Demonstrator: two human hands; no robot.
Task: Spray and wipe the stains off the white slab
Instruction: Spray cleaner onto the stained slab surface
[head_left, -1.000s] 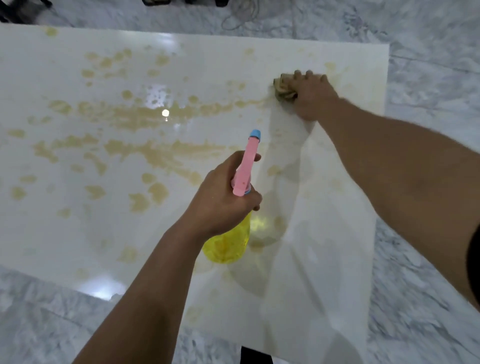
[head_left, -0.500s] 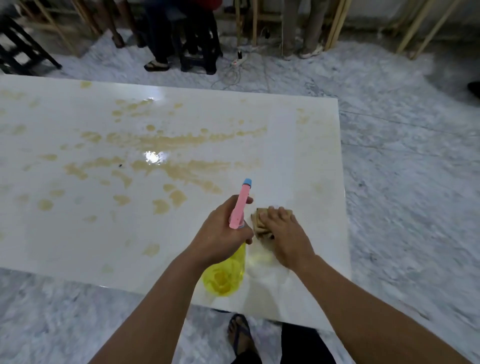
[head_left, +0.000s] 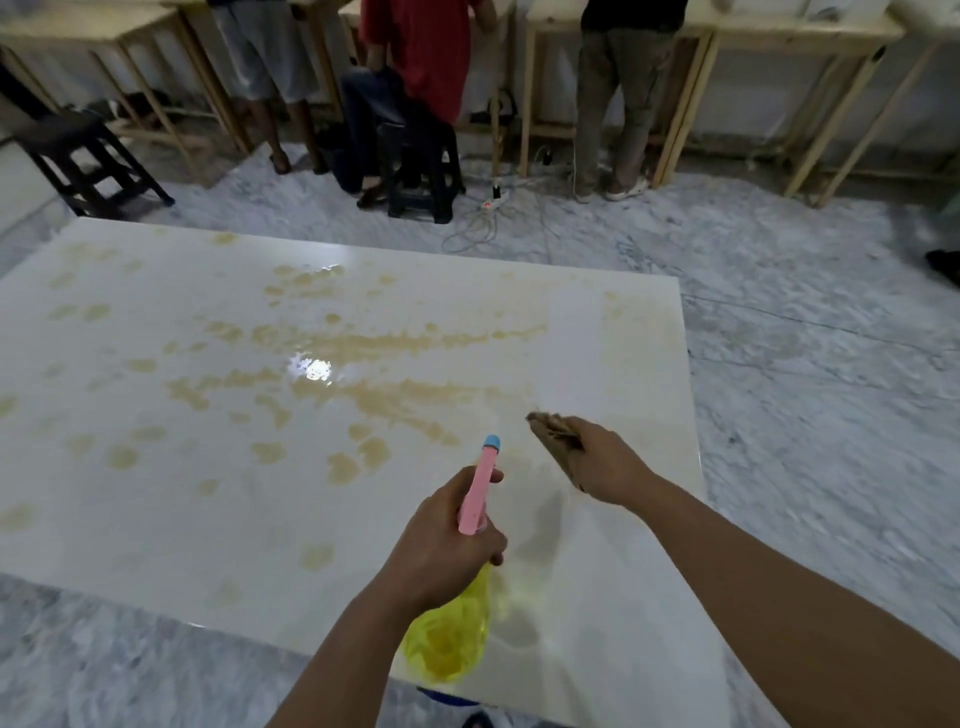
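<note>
**Right strip wiped, most stains still to go**

Head view: the left hand (head_left: 447, 540) is wrapped round the neck of a spray bottle (head_left: 457, 634), its yellow body hanging below the fist over the near edge of the white slab (head_left: 156, 519). The bottle's long axis tilts away from the person, with the pink spray head (head_left: 479, 486) running up and forward and its blue nozzle tip aimed at the stained middle of the slab, ahead of the hand. The right hand (head_left: 602, 462) grips a crumpled brown cloth (head_left: 553, 431), apparently lifted just off the surface, though contact is hard to judge.

Judging by the surface, the strip around and beyond the right hand looks mostly clean, with only faint smears. Yellow-brown stains (head_left: 363, 400) still spread ahead of and far to the left of the left hand, so I would put the job well under half done.
</note>
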